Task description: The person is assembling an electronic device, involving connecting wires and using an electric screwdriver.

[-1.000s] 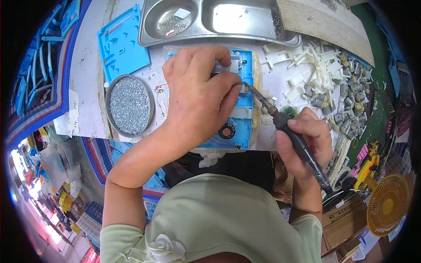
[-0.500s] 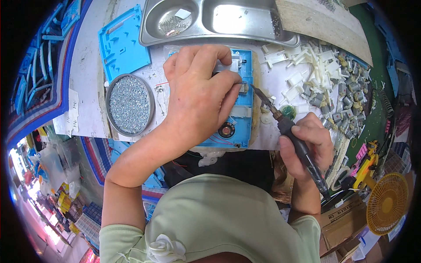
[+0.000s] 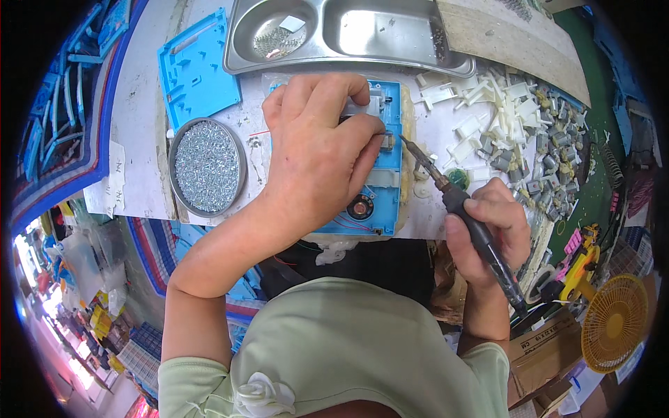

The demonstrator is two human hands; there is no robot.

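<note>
My left hand [image 3: 317, 139] is over a blue plastic case [image 3: 391, 202], its fingers bent and pinched together. Whatever sits between the fingertips is hidden beneath them. In the case's lower part lies a small round speaker [image 3: 360, 207] with thin wires, and a clear strip [image 3: 383, 177] crosses above it. My right hand [image 3: 491, 230] grips a soldering iron [image 3: 481, 233] by its dark handle. The iron slants up and left, its tip close to the right edge of the case, near my left fingertips.
A round dish of small screws [image 3: 207, 167] and a blue panel [image 3: 198, 70] lie left. A steel compartment tray [image 3: 334, 63] stands behind. White plastic parts [image 3: 481, 104] and small grey motors [image 3: 550, 150] are piled right, with a green round piece [image 3: 458, 178] near the iron.
Almost nothing differs. Both hands keep their place over and beside the case; the view has shifted very slightly.
</note>
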